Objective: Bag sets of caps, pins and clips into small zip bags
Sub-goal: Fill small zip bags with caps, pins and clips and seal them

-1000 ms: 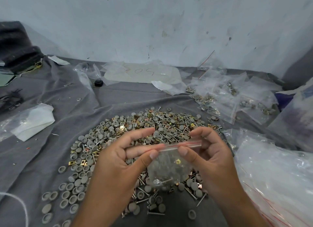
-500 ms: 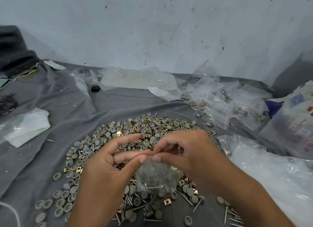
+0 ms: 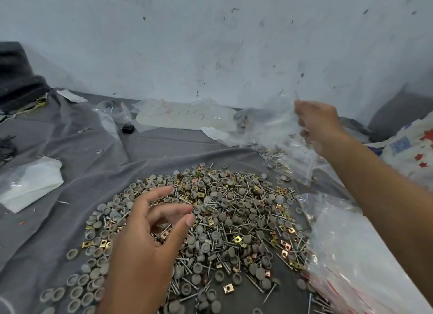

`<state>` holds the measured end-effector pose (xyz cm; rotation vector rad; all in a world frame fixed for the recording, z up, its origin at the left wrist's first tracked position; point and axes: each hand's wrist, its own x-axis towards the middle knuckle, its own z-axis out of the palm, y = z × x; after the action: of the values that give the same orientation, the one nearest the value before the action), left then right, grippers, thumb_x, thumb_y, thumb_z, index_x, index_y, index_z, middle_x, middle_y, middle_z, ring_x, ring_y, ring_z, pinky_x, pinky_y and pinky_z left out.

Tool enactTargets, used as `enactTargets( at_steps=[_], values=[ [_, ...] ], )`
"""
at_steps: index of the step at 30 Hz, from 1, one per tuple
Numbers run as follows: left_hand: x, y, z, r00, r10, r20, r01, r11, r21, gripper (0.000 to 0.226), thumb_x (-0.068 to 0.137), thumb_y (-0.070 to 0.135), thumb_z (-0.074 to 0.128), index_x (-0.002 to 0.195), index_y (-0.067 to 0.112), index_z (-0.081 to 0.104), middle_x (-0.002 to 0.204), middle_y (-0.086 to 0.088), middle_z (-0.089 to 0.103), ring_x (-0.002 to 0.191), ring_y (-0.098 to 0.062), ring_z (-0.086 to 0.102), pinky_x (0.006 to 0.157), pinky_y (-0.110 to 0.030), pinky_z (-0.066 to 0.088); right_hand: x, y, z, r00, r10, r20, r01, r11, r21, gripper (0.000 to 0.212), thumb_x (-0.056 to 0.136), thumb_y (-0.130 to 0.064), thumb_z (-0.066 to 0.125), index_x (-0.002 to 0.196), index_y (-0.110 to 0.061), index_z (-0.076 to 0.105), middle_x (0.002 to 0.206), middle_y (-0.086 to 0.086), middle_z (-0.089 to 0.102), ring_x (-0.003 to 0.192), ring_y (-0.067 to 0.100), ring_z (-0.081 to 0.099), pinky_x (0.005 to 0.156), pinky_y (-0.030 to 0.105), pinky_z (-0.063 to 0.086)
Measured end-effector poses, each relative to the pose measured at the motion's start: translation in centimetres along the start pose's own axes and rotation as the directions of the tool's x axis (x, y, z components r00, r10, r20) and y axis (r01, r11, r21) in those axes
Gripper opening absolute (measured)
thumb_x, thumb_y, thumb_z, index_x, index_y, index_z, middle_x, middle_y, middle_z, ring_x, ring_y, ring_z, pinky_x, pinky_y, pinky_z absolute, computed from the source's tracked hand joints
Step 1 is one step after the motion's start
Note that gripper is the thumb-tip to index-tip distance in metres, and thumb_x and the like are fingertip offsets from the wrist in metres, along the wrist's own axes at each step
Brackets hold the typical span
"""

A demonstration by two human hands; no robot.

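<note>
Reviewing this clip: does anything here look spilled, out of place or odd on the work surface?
Nothing alarming. The caps, pins and clips lie in one loose mixed pile on the grey cloth, with a few stray caps at its left edge. A small black object sits apart near the wall; what it is cannot be told.

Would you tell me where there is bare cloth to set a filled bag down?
Bare grey cloth lies between the parts pile and the marked sheet, and left toward the white packet. The right, by the finished bags, is crowded.
</note>
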<state>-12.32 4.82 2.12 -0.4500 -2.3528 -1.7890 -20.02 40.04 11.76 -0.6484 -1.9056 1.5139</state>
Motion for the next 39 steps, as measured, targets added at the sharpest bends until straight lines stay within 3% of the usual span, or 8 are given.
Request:
enactTargets(
  at_steps=[6,11,19,22,24,27,30,39],
  values=[
    [0.1,0.1,-0.1,1.000,-0.013,0.015,0.013,1.000,0.002,0.036,0.085,0.063,0.056,0.118,0.050,0.048,0.097,0.031,0.071,0.091,0.007,0.065,0.078,-0.041,0.054,0.9,10.1,-5.5,0.911,0.395,-0.120,-0.407,0.907,-0.107,0.018,0.098,-0.018,0.064,0.081,-0.014,0.061,0.084,0.005,0.064,0.059,0.010,0.055,0.053,0.024,0.040],
    [-0.1,0.2,0.1,0.999,0.001,0.051,-0.003,0.999,0.041,0.043,0.082,0.057,0.057,0.122,0.046,0.048,0.096,0.031,0.070,0.089,0.010,0.065,0.077,-0.033,0.051,-6.4,11.5,-8.6,0.972,0.217,0.085,-0.145,0.848,-0.509,0.004,0.096,-0.014,0.067,0.094,-0.017,0.068,0.097,0.007,0.070,0.075,0.015,0.057,0.059,0.026,0.040],
    [-0.3,0.1,0.4,0.998,0.015,0.066,-0.020,0.997,0.075,0.042,0.087,0.072,0.050,0.123,0.049,0.046,0.097,0.032,0.070,0.091,0.012,0.064,0.077,-0.032,0.050,-18.7,12.3,-14.2,0.938,0.317,0.137,0.076,0.197,-0.978,0.064,0.088,-0.067,0.061,0.143,-0.038,0.046,0.148,-0.014,0.046,0.135,0.013,0.043,0.108,0.031,0.038],
    [-0.5,0.2,0.7,0.996,0.015,0.086,-0.022,0.996,0.088,0.040,0.087,0.058,0.056,0.124,0.046,0.047,0.096,0.031,0.070,0.090,0.013,0.063,0.080,-0.030,0.049,-19.9,12.4,-14.3,0.975,0.163,0.152,0.092,0.325,-0.941,0.015,0.094,-0.042,0.067,0.105,-0.047,0.058,0.123,-0.017,0.065,0.109,0.009,0.059,0.090,0.031,0.046],
    [-0.6,0.3,0.8,0.996,0.006,0.095,-0.015,0.995,0.095,0.041,0.087,0.055,0.057,0.125,0.044,0.047,0.096,0.031,0.070,0.089,0.011,0.063,0.079,-0.036,0.051,-19.4,12.4,-14.5,0.991,0.093,0.093,0.044,0.430,-0.902,0.029,0.092,-0.021,0.073,0.082,-0.045,0.059,0.098,-0.018,0.070,0.088,0.007,0.062,0.079,0.034,0.050],
    [-0.6,0.4,1.0,0.995,0.007,0.102,-0.018,0.994,0.105,0.041,0.087,0.055,0.057,0.125,0.042,0.048,0.094,0.031,0.069,0.088,0.010,0.063,0.078,-0.041,0.053,-19.5,11.0,-14.9,0.989,0.124,0.080,0.006,0.506,-0.863,0.023,0.085,-0.037,0.079,0.092,-0.044,0.058,0.108,-0.016,0.068,0.092,0.007,0.063,0.081,0.034,0.050],
    [-0.7,0.2,1.1,0.993,0.013,0.115,-0.024,0.996,0.090,0.041,0.087,0.053,0.057,0.124,0.040,0.049,0.093,0.031,0.069,0.088,0.010,0.063,0.076,-0.035,0.051,-20.3,10.9,-16.2,0.939,0.325,0.108,0.008,0.293,-0.956,0.079,0.067,-0.079,0.071,0.133,-0.044,0.045,0.132,-0.021,0.050,0.122,0.010,0.055,0.099,0.032,0.046],
    [-0.8,-0.1,1.3,0.986,0.034,0.163,-0.052,0.993,0.108,0.037,0.089,0.054,0.055,0.124,0.045,0.047,0.096,0.034,0.067,0.092,0.015,0.060,0.071,-0.020,0.048,-20.1,9.3,-17.1,0.982,0.189,0.013,-0.091,0.534,-0.841,0.033,0.071,-0.029,0.091,0.096,-0.037,0.070,0.080,-0.014,0.067,0.074,0.007,0.066,0.067,0.033,0.046]
  ],
)
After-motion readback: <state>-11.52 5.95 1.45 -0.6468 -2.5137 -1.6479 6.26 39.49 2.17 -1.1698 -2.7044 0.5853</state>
